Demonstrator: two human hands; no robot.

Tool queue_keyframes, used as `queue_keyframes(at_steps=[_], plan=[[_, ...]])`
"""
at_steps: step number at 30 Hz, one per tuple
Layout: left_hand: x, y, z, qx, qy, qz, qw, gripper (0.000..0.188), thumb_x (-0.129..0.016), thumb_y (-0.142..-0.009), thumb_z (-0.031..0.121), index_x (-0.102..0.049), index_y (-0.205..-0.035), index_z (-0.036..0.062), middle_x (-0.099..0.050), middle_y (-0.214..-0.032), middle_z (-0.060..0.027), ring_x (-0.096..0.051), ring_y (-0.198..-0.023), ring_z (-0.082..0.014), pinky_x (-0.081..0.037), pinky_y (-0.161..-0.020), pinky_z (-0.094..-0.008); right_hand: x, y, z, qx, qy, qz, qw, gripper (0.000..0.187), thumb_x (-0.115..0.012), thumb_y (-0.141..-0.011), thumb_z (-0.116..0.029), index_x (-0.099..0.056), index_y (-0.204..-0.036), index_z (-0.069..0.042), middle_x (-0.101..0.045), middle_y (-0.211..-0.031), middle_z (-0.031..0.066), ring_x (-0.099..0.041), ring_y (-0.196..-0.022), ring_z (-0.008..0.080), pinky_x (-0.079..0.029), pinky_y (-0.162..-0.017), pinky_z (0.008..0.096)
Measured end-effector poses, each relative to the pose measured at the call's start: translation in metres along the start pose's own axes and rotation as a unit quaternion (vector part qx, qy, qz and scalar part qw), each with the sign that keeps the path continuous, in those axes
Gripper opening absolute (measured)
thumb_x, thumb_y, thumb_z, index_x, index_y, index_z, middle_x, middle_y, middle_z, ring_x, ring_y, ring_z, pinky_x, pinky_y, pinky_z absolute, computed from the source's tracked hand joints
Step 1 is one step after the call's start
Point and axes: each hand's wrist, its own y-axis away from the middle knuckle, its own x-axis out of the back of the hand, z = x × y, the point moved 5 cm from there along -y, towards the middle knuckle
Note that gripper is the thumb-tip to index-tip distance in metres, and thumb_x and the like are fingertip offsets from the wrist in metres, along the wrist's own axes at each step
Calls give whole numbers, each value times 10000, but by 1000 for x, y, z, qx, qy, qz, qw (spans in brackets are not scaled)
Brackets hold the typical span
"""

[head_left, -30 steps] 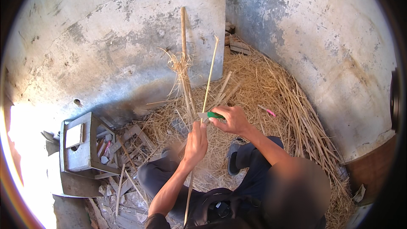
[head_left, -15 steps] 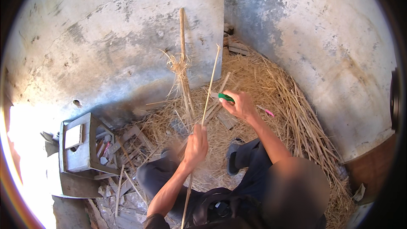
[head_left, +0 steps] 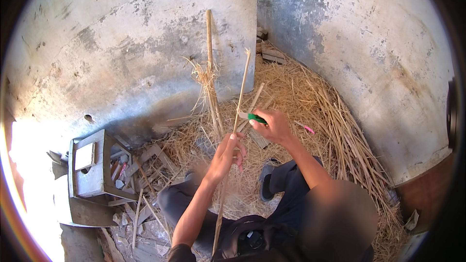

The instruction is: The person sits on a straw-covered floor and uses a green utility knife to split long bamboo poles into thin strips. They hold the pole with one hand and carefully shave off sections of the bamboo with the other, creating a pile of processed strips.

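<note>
A long, thin dry stalk [head_left: 244,77] slants up from my lap, its top end frayed. My left hand [head_left: 224,157] holds it around the middle, thumb along the stalk and the other fingers loosely curled and partly apart. Closed in my right hand [head_left: 275,127] is a green-handled knife [head_left: 257,118], its short blade meeting the stalk just above my left hand. The lower part of the stalk runs down between my legs. Ahead, a thicker stick [head_left: 208,34] leans against the wall with a bunch of shredded fibre [head_left: 206,75] around its middle.
Straw and shavings [head_left: 296,87] cover the floor, with a heap of long stalks [head_left: 340,131] on the right. A pink object [head_left: 305,127] lies there. To the left stands a worn wooden box [head_left: 102,165] among scraps. Flaking walls [head_left: 349,34] enclose the corner.
My left hand has shifted up the stalk, and its fingers have loosened. The knife has come slightly down and left, and the stalk's top has tilted a little left.
</note>
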Motion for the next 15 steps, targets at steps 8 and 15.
queue_keyframes(at_steps=[8, 15], plan=[[14, -18, -34, -143, -168, 68, 973, 269, -405, -1154, 276, -443, -1054, 29, -537, -782, -106, -505, -587, -242, -395, -552, -400, -17, 6, -18, 61, 0, -20, 998, 344, -642, -974, -401, -733, -1041, -76, -738, -845, 91, -720, -706, 287, -555, -626, 400], [5, -1, -12, -196, -275, 121, 934, 168, -458, -1120, 134, -387, -1033, 9, -530, -729, -292, -514, -681, -538, -369, -578, -545, -20, 6, -23, 61, 6, -17, 998, 337, -658, -943, -392, -739, -997, -69, -738, -842, 95, -717, -666, 288, -559, -595, 392]])
